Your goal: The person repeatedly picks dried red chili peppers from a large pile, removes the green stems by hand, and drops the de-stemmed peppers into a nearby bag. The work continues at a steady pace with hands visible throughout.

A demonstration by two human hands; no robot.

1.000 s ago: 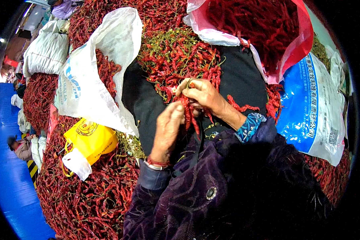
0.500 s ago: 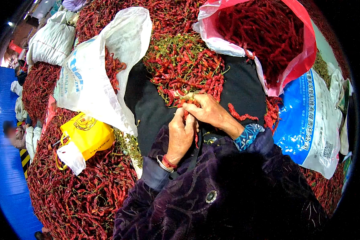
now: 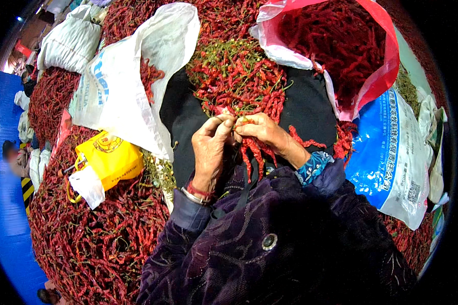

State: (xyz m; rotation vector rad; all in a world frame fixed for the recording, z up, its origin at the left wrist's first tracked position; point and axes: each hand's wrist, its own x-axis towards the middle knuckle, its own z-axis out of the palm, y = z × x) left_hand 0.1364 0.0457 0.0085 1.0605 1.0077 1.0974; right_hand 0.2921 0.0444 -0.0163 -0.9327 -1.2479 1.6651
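Observation:
My left hand (image 3: 211, 147) and my right hand (image 3: 269, 140) meet in the centre, fingers curled and pinched at the stem ends of a bunch of red dried chillies (image 3: 254, 155), which dangles below them. Their fingertips partly hide the stems. Just beyond lies a heap of red chillies with green stems (image 3: 239, 76) between two dark cloth-covered areas, probably my legs (image 3: 180, 132). A white sack (image 3: 109, 86) with chillies inside lies open to the left, and a red-rimmed bag (image 3: 389, 66) full of darker chillies is to the right.
A yellow bag (image 3: 112, 157) and a small white bag (image 3: 86, 188) lie on chilli piles (image 3: 91, 244) at left. A blue-and-white sack (image 3: 371, 157) is at right. A tied white sack (image 3: 68, 40), a person (image 3: 18, 160) and a blue surface (image 3: 2, 203) are farther left.
My left hand has risen since half a second ago, and more of the chilli bunch hangs visible below my fingers. The view has shifted slightly.

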